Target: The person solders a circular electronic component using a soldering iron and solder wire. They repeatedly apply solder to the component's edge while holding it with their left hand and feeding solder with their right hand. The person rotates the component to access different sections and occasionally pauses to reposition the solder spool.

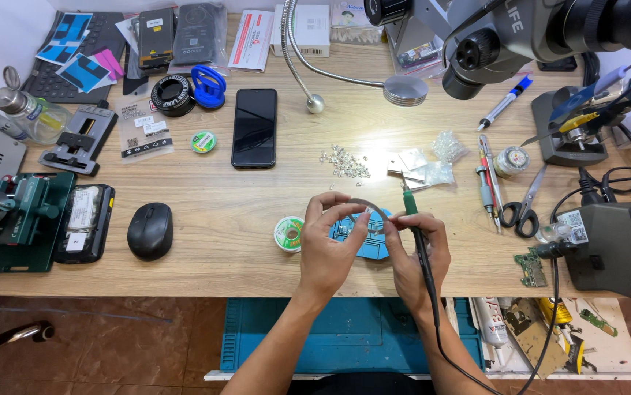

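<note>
At the front-centre of the tabletop (257, 197), both hands meet over a small blue holder (374, 245). Left hand (328, 252) is closed, thumb & fingertips pinching a thin strip (365, 205) that arcs across to the right hand. Right hand (414, 252) is closed on a soldering iron (416, 230), green collar up, tip pointing away from the person, cable trailing back past the wrist; its fingertips pinch the strip's other end too. Holder lies directly under the fingertips, partly hidden. Solder reel (288, 233) sits just left of the left hand; black mouse (150, 230) well left; phone (254, 128) farther back; scissors (524, 208) to the right.
</note>
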